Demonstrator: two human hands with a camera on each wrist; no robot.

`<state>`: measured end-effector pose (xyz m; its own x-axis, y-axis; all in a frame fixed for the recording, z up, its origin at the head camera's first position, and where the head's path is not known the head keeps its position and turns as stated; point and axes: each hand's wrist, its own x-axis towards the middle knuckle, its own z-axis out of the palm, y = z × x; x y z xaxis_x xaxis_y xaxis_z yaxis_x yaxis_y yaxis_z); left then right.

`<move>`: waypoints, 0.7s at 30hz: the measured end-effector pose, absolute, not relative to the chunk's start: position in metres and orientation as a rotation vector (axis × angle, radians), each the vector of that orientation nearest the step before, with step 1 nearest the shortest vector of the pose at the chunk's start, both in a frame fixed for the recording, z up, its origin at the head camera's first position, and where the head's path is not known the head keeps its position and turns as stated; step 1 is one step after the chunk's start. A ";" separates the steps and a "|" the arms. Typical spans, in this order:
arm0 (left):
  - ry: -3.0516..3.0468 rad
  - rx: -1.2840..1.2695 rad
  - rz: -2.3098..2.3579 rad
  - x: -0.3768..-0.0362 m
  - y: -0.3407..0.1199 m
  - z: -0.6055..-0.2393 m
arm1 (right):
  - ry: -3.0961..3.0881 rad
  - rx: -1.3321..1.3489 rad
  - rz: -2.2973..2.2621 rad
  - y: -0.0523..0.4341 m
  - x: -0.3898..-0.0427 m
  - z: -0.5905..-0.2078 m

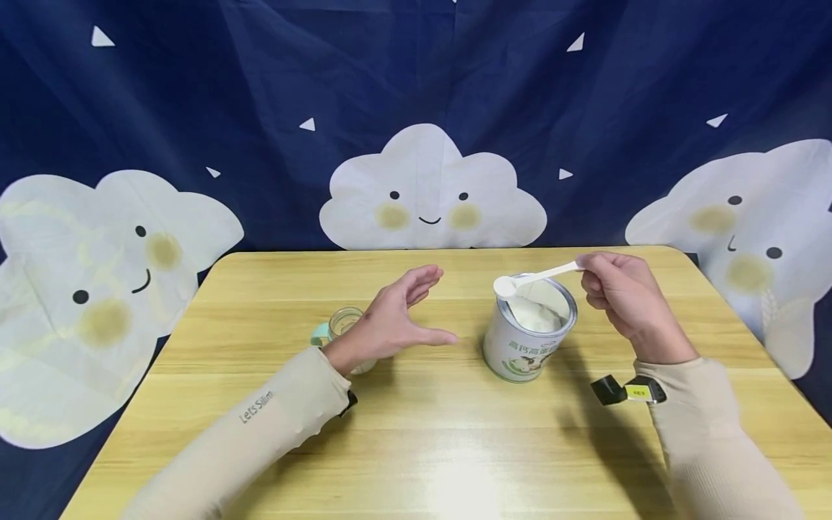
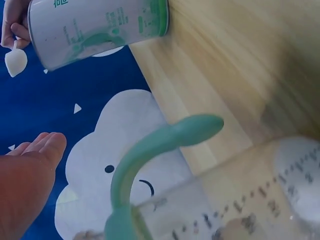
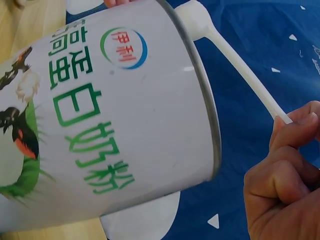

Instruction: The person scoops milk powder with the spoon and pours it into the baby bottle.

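An open white tin of milk powder (image 1: 529,334) (image 3: 115,125) (image 2: 95,27) with green print stands on the wooden table (image 1: 429,433). My right hand (image 1: 620,296) (image 3: 285,175) pinches the handle of a white plastic scoop (image 1: 533,276) (image 3: 235,57) (image 2: 15,61), its bowl held over the tin's left rim. My left hand (image 1: 396,318) (image 2: 27,185) hovers open left of the tin, fingers spread, touching nothing. Behind its wrist stands a small clear glass cup (image 1: 344,325) (image 2: 240,200) with a mint green handle (image 2: 155,150).
A dark blue cloth (image 1: 416,108) printed with white smiling clouds hangs behind the table. The table's far edge (image 1: 429,250) runs just beyond the tin. Wrist cameras are strapped on both beige sleeves.
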<state>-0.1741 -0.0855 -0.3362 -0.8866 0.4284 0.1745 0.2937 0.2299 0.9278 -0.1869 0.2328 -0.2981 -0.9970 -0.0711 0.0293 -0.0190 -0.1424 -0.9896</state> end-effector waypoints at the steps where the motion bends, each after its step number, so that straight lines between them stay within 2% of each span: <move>1: 2.377 0.712 1.743 -0.174 -0.087 -0.335 | 2.039 -0.105 -2.341 0.232 -0.187 -0.298; 21: 2.441 0.684 1.701 -0.174 -0.118 -0.332 | 2.085 -0.125 -2.261 0.211 -0.190 -0.296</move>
